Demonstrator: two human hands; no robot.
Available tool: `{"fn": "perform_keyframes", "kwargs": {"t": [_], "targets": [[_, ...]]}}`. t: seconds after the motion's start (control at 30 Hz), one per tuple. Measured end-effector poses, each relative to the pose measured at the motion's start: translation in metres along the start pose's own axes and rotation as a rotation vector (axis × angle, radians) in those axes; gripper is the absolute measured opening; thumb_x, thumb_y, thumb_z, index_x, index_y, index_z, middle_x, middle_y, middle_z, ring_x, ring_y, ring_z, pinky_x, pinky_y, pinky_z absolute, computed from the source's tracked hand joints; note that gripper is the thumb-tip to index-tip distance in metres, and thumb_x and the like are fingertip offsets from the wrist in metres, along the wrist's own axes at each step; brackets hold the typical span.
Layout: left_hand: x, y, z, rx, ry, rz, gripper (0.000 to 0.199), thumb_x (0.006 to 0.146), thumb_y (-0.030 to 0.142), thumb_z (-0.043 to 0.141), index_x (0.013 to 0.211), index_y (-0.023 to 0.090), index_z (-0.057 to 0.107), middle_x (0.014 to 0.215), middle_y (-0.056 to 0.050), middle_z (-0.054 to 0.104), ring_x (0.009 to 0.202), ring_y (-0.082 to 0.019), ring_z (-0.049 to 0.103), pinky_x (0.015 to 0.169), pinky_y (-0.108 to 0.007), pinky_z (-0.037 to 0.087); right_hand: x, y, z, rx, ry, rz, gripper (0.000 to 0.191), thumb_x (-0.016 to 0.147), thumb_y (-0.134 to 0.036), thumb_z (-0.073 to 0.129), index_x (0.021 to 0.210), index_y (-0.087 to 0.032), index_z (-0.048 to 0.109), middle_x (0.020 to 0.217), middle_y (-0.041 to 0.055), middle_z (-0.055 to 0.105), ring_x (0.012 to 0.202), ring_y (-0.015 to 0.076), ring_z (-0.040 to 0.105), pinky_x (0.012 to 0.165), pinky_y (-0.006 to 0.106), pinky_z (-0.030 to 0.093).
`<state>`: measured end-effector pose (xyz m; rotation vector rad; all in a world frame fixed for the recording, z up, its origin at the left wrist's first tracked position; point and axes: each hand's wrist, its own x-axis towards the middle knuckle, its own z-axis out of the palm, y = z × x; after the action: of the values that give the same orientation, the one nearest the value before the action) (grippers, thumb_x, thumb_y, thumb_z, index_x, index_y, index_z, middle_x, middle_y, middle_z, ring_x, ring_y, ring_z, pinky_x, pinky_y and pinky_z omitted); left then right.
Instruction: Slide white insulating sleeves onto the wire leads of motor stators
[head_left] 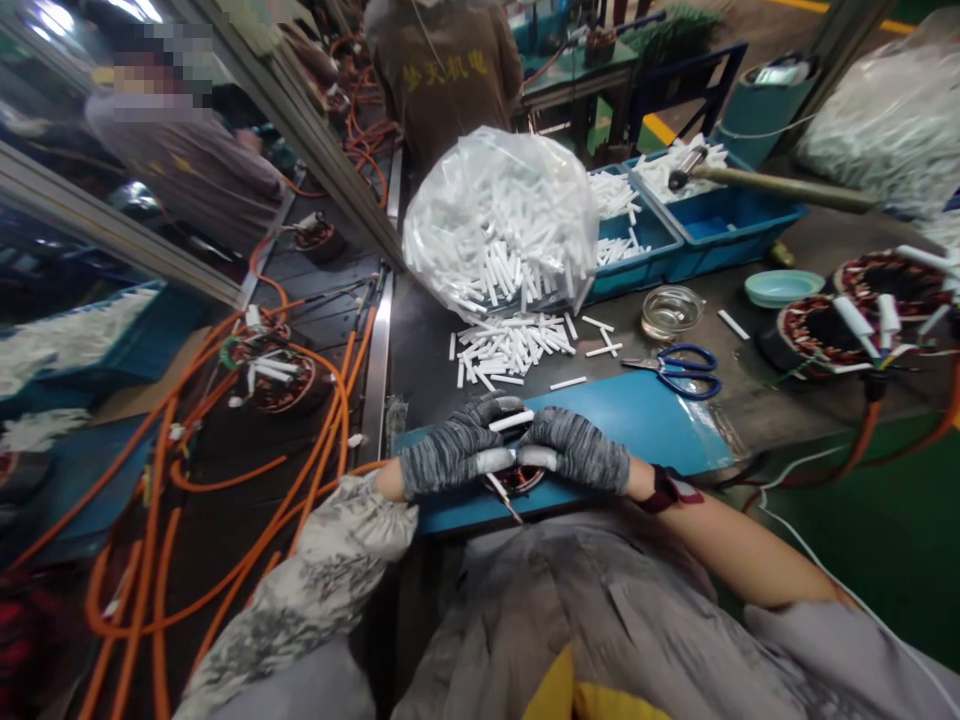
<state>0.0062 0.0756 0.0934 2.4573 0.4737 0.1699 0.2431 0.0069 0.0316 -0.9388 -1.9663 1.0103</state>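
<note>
My left hand (456, 450) and my right hand (577, 452), both in grey knitted gloves with pale fingertips, close in over a motor stator (529, 478) with copper windings. The thumbs nearly meet above its near side. Whatever is pinched between the fingers is too small and too covered to make out. A white tube (512, 421) lies across the gap between the hands, against the left fingers. Below the thumbs, a lead with a pale sleeve (498, 487) sticks out toward my body. Under the stator is a blue mat (637, 420).
Loose white tubes (514, 350) lie beyond the mat, before a plastic bag (499, 220) full of them. To the right are blue-handled scissors (686, 372), a glass bowl (672, 312), blue bins (679, 240), a hammer (780, 185) and more stators (814, 335). Orange cables (169, 520) run along the left.
</note>
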Motion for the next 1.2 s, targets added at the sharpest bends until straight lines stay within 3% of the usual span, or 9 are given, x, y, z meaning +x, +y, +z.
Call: {"fn": "perform_keyframes", "kwargs": {"t": [0.13,0.27,0.4,0.5,0.63,0.73,0.93,1.03,1.2], "targets": [[0.019,-0.002,0.023,0.247,0.068,-0.002,0.043,0.101,0.044,0.06,0.134,0.02,0.071,0.15,-0.017,0.057,0.146,-0.035,0.048,0.123,-0.058,0.038,-0.014,0.002,0.007,0.019,0.181,0.075,0.025,0.1,-0.043,0.064,0.113,-0.022,0.067,0.105,0.007,0.071,0.095,0.0209,0.067,0.091,0.04,0.056],[0.037,0.013,0.034,0.337,0.122,-0.076,0.041,0.097,0.049,0.064,0.124,0.021,0.076,0.15,-0.015,0.058,0.144,-0.037,0.049,0.122,-0.059,0.039,-0.034,0.002,-0.004,0.124,0.216,0.098,0.023,0.099,-0.036,0.063,0.117,-0.023,0.059,0.107,0.0063,0.069,0.092,0.0183,0.066,0.086,0.038,0.058],[0.012,0.015,0.02,0.228,0.299,-0.129,0.075,0.086,0.063,0.073,0.147,0.021,0.059,0.145,-0.017,0.061,0.131,-0.036,0.061,0.113,-0.057,0.049,-0.053,0.0,-0.016,0.084,0.181,0.202,0.024,0.097,-0.042,0.066,0.108,-0.022,0.063,0.098,0.0046,0.07,0.085,0.0172,0.068,0.08,0.033,0.058],[-0.023,0.0,0.018,0.101,0.258,0.006,0.109,0.078,0.075,0.074,0.164,0.022,0.031,0.146,-0.016,0.062,0.132,-0.037,0.062,0.113,-0.055,0.049,-0.055,0.001,-0.009,0.021,0.023,0.228,0.025,0.098,-0.045,0.065,0.107,-0.021,0.067,0.097,0.005,0.074,0.086,0.0182,0.069,0.081,0.033,0.057],[-0.048,-0.017,0.041,0.441,0.334,-0.036,0.088,0.085,0.071,0.068,0.156,0.024,0.045,0.144,-0.012,0.066,0.143,-0.039,0.052,0.129,-0.062,0.021,-0.033,0.003,0.003,-0.25,-0.001,0.235,0.024,0.099,-0.042,0.064,0.099,-0.018,0.07,0.092,0.0076,0.074,0.084,0.0206,0.068,0.081,0.035,0.054],[-0.047,-0.013,0.065,0.609,0.459,-0.103,0.077,0.09,0.063,0.068,0.153,0.024,0.049,0.138,-0.011,0.07,0.135,-0.033,0.061,0.132,-0.059,0.005,-0.012,0.009,-0.014,-0.509,0.049,0.264,0.025,0.101,-0.04,0.061,0.107,-0.019,0.074,0.099,0.0104,0.075,0.09,0.0235,0.067,0.086,0.037,0.053],[-0.018,0.009,0.104,0.729,0.754,-0.275,0.074,0.086,0.055,0.076,0.147,0.017,0.056,0.115,-0.011,0.077,0.111,-0.031,0.07,0.131,-0.059,0.016,0.015,0.037,-0.062,-0.877,0.054,0.367,0.022,0.094,-0.028,0.062,0.104,-0.016,0.079,0.121,0.0162,0.074,0.113,0.034,0.063,0.099,0.048,0.05],[-0.007,0.013,0.111,0.736,0.769,-0.382,0.068,0.087,0.052,0.075,0.141,0.013,0.061,0.111,-0.013,0.076,0.108,-0.031,0.069,0.127,-0.058,0.028,0.008,0.026,-0.052,-0.751,0.197,0.356,0.027,0.095,-0.032,0.06,0.109,-0.014,0.074,0.111,0.0169,0.076,0.102,0.032,0.068,0.094,0.048,0.054],[-0.006,0.013,0.11,0.702,0.701,-0.428,0.066,0.09,0.056,0.071,0.14,0.015,0.063,0.11,-0.013,0.076,0.106,-0.031,0.069,0.123,-0.057,0.033,-0.027,-0.019,-0.026,-0.169,0.367,0.301,0.028,0.093,-0.043,0.064,0.109,-0.023,0.075,0.102,0.0057,0.081,0.088,0.0228,0.075,0.08,0.036,0.06]]}}
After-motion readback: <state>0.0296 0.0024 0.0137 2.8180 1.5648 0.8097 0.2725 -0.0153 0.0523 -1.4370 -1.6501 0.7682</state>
